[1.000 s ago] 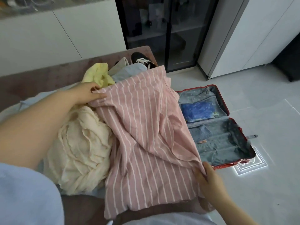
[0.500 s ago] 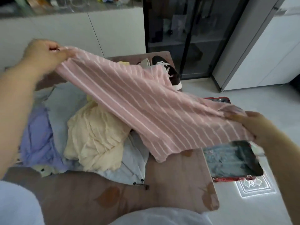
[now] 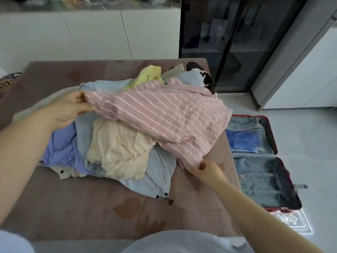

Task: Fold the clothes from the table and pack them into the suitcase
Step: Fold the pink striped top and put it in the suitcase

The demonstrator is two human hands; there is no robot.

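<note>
Two hands hold one pink striped shirt [image 3: 164, 117] by its edges. The left hand [image 3: 70, 108] has its grip pinched on the far left corner. The right hand [image 3: 205, 168] has its grip closed on the near corner, down by the bench [image 3: 76, 207] top. The shirt lies draped over the pile and is not folded yet.

Under it sit more clothes, all in a heap: a cream top [image 3: 118, 150], a light blue jacket [image 3: 156, 172], a purple shirt [image 3: 62, 148] and a yellow piece [image 3: 148, 74] at the back. None of them looks folded.

The red suitcase [image 3: 271, 136] lies open on the floor, just beside the bench on the right. It has something blue [image 3: 244, 141] in one half. I cannot tell if any of the bench clothes are packed in it.

So the job looks like it is near the start. Almost every piece must be folded and put in.
</note>
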